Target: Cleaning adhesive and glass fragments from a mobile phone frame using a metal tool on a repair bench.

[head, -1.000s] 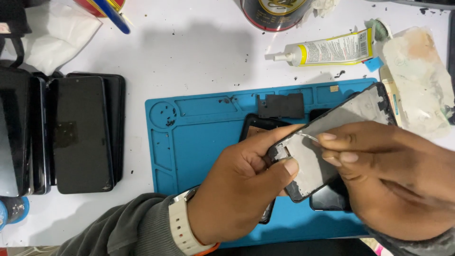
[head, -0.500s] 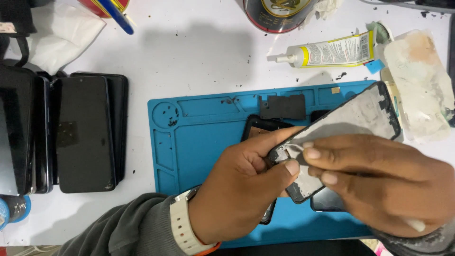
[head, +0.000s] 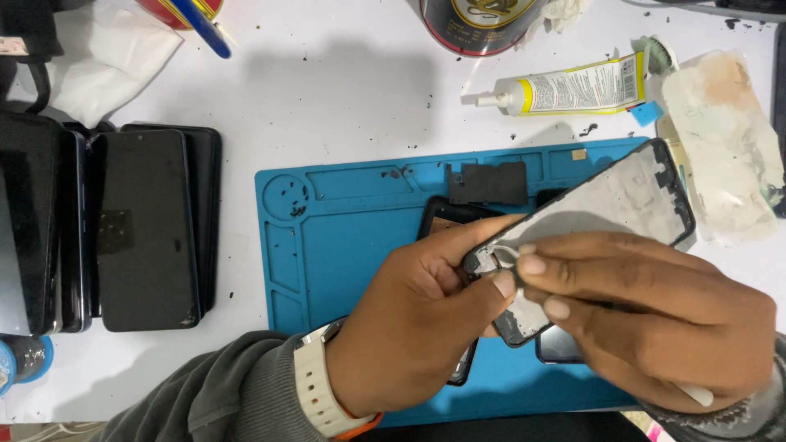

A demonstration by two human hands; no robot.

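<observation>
We see a white worktop (head: 352,106) with black specks on it. A blue mat (head: 352,229) lies on it. Over the mat, our left hand (head: 409,327) has its grip closed on a phone frame (head: 606,200). Our right hand (head: 655,319) pinches a white bit at the frame's near end. Dark phones (head: 147,229) lie in a pile on the left. A glue tube (head: 573,86) lies far behind the mat.
</observation>
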